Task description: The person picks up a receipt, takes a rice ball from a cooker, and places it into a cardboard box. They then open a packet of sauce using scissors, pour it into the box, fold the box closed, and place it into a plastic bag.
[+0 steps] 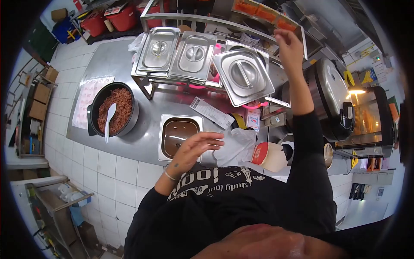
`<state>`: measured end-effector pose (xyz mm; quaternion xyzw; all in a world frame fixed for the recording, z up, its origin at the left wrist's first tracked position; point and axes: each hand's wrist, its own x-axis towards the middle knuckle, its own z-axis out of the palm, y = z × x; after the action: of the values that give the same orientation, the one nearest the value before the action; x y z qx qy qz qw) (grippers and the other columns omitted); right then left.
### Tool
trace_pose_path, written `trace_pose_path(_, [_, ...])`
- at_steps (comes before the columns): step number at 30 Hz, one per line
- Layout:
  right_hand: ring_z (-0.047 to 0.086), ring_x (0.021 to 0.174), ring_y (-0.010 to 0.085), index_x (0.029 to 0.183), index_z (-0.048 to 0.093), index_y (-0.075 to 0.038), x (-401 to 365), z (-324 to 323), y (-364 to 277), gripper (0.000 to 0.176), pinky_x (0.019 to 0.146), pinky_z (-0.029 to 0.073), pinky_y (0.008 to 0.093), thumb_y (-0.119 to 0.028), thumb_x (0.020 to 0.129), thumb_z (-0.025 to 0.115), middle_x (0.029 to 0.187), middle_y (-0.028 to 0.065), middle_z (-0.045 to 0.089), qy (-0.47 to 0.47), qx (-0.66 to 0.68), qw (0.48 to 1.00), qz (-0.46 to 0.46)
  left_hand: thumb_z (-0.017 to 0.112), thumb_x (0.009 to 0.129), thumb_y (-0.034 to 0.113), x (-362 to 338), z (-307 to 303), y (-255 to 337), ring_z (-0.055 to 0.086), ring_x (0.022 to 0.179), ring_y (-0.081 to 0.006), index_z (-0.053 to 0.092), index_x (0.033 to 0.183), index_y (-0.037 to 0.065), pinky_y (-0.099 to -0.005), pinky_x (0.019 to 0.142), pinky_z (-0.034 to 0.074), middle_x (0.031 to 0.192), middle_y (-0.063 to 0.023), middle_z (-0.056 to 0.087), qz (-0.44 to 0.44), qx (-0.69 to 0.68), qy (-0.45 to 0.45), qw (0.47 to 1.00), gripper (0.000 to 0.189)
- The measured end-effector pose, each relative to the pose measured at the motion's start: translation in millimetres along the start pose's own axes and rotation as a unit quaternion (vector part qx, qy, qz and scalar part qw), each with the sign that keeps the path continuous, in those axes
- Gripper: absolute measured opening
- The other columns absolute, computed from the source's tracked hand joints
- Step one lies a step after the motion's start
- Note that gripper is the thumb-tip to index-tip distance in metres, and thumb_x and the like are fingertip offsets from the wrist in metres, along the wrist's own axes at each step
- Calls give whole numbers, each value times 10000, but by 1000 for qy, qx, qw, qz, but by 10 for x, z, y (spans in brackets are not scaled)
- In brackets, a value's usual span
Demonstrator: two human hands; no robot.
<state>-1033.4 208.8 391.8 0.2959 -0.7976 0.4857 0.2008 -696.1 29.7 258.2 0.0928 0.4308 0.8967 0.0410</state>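
My left hand [190,152], with a band at the wrist, hovers over the right edge of a steel pan of brown sauce [176,137]. It holds nothing and its fingers are apart. Farther out on the right, my raised right hand [290,46] is beside the steel rack, its fingers loosely curved, apart and empty. Just left of it, a square steel lid [244,77] lies tilted over another container on the rack. Two more lidded steel pans, one [194,56] in the middle and one [159,48] at the left, stand upright beside it.
A black pot [133,113] of reddish-brown grains with a white spoon [111,115] stands left. A box [211,113], a plastic bag [235,144] and a red-labelled item [261,153] lie on the counter. A large cooker [321,93] and a lit display cabinet [366,114] stand right.
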Motion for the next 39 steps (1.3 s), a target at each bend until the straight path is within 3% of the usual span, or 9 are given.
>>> trace_pose_path(3, [629, 832, 106, 1041, 710, -6, 157, 346, -141, 257, 764, 482, 254, -217, 952, 594, 912, 64, 712, 12, 113, 993, -23, 499, 972, 144, -292, -219, 52, 594, 1163, -252, 543, 1262, -30, -380, 1000, 470, 1311, -178, 569, 55, 7, 92, 994, 340])
trace_pose_path(7, [603, 777, 98, 1062, 702, 6, -391, 634, -643, 338, 721, 469, 252, -281, 997, 536, 836, 42, 681, -209, 95, 973, 5, 507, 944, 143, -602, -441, 30, 612, 1031, -210, 594, 1014, -26, -335, 918, 485, 1160, -167, 617, 118, 2, 227, 967, 203])
trace_pose_path(10, [583, 744, 91, 1121, 690, 2, -901, 606, -969, 394, 674, 468, 281, -334, 1019, 511, 780, 38, 645, -435, 51, 892, 115, 496, 962, 162, -738, -588, 60, 591, 945, -164, 587, 913, -7, -311, 871, 470, 1046, -122, 642, 131, 55, 326, 935, 198])
trace_pose_path(15, [660, 792, 295, 1134, 667, -35, -1409, 382, -1281, 393, 730, 499, 377, -378, 975, 556, 832, 153, 677, -638, -76, 764, -57, 529, 968, 237, -703, -918, 197, 589, 951, -131, 628, 958, 19, -300, 867, 449, 991, -64, 664, 57, 200, 427, 880, 239])
trace_pose_path(18, [656, 902, 338, 1198, 637, -42, -1635, 200, -1156, 401, 793, 499, 420, -356, 954, 582, 930, 171, 687, -684, -111, 720, 22, 565, 955, 274, -571, -1119, 210, 607, 945, -134, 650, 999, 16, -308, 849, 457, 997, -60, 679, 19, 276, 430, 859, 275])
trace_pose_path(23, [657, 915, 353, 1261, 596, -32, -1968, -120, -1072, 396, 817, 498, 418, -286, 957, 579, 1026, 203, 683, -642, -131, 753, 62, 629, 908, 266, -432, -1361, 84, 656, 906, -296, 649, 1044, -23, -376, 799, 506, 1041, -192, 674, -1, 521, 424, 740, 320])
trace_pose_path(30, [587, 1099, 295, 1315, 557, -50, -3046, 106, -625, 421, 903, 480, 372, -261, 954, 597, 1274, 171, 590, -427, 156, 808, 376, 633, 919, 329, -570, -1499, -164, 656, 797, -215, 656, 1123, -8, -316, 719, 501, 988, -147, 693, -80, 456, 431, 774, 395])
trace_pose_path(35, [414, 1300, 413, 1381, 479, -65, -3257, 828, -169, 513, 1078, 332, 493, -218, 907, 598, 1400, 218, 449, -238, -116, 955, 134, 617, 945, 313, -660, -1727, -310, 595, 855, -139, 660, 1144, 7, -265, 786, 465, 972, -85, 678, -68, 405, 434, 802, 368])
trace_pose_path(39, [395, 1317, 421, 1369, 489, -70, -3286, 1268, 175, 520, 1077, 250, 650, -313, 917, 574, 1407, 224, 444, -188, -323, 925, 62, 583, 979, 298, -625, -1578, -173, 595, 942, -155, 654, 1140, -14, -285, 863, 465, 1054, -98, 668, -108, 406, 441, 793, 358])
